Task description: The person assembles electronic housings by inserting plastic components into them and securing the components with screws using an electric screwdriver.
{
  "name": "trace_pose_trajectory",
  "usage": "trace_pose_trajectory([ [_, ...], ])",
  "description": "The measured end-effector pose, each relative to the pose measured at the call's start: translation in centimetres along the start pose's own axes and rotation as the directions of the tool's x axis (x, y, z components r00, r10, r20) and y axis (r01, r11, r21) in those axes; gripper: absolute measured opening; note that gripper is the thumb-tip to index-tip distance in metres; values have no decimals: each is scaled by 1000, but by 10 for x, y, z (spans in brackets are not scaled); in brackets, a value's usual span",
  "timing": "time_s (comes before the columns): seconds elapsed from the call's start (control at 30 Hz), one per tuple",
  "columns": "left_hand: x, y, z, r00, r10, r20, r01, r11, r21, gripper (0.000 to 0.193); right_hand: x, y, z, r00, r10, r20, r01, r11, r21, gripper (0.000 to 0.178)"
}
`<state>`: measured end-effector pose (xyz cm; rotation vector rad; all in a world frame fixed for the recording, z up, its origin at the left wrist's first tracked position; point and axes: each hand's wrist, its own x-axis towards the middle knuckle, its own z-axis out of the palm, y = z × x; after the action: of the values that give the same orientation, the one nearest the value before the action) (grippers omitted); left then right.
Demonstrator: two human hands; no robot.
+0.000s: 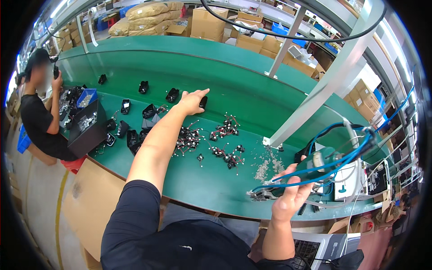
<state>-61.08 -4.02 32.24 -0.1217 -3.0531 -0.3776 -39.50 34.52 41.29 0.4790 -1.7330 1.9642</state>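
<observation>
Head view is showing the two hands working well apart over the green bench (193, 191). The left hand (192, 101) is reaching to a black plastic housing (204, 103) lying at the bench's far side, its fingers meeting the housing; whether they are gripping or only touching, I cannot tell. The right hand (290, 198) is curling among blue tubes (310, 171), its exact hold being unclear. Handling well probably means pinching the housing by its outer walls, lifting clear of the wired modules (225, 129), and keeping the tubes from sweeping the loose small metal pieces (265, 168).
</observation>
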Motion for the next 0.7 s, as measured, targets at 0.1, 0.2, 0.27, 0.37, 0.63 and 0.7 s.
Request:
trace_pose_trajectory([
  [0.1, -17, 10, -8, 998, 47, -33, -42, 991, 127, 102, 14, -16, -4, 998, -48, 43, 47, 999, 16, 58],
  [0.2, -85, 24, -50, 961, 138, -241, -114, 987, 113, 79, 23, -16, 8, 925, -374, -65, 329, 875, -355, 61],
  [0.27, -144, 18, -73, 909, 232, -347, -214, 973, 91, 59, 15, -17, 7, 743, -653, 147, 616, 579, -534, 69],
  [0.37, -230, 2, -72, 893, 52, -447, -66, 998, -16, 43, -24, 23, 22, 682, -257, 685, 660, 619, -426, 71],
  [0.63, -321, -6, -42, 881, -123, -456, 219, 962, 164, 70, -51, 129, 118, 769, 151, 621, 379, 674, -633, 67],
  [0.7, -315, -1, -33, 850, -215, -481, 296, 950, 97, 66, -54, 147, 125, 805, 96, 586, 378, 677, -631, 45],
])
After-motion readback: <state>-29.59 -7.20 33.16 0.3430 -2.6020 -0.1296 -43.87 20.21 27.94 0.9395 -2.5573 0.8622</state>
